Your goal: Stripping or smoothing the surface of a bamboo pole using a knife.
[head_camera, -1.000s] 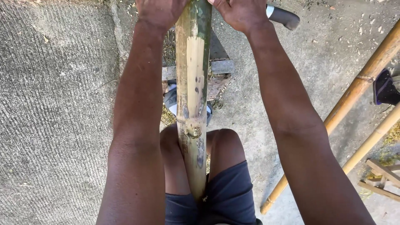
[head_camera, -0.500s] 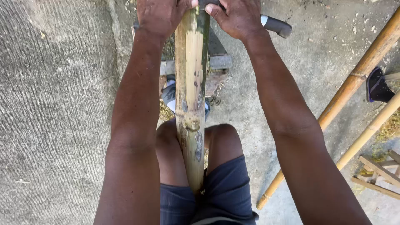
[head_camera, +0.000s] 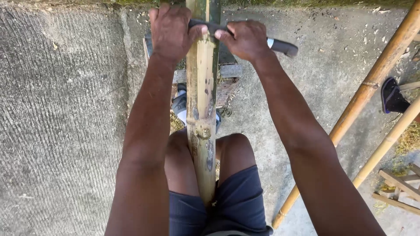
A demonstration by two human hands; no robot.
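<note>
**Bamboo Pole Scraping: Two-Handed Blade Position**

The bamboo pole (head_camera: pixel 201 109) runs from between the person's knees out to the far edge of the scene. A dark blade (head_camera: pixel 210 27) lies crosswise on its far section. The left hand (head_camera: pixel 170 30) is clamped on the blade's left end; the right hand (head_camera: pixel 246 40) is clamped near the handle (head_camera: pixel 282 46). The near length appears pale and stripped; the far part remains green, so work there appears unfinished. Two spare poles (head_camera: pixel 372 83) lie on the concrete ground (head_camera: pixel 57 122) at right.
</note>
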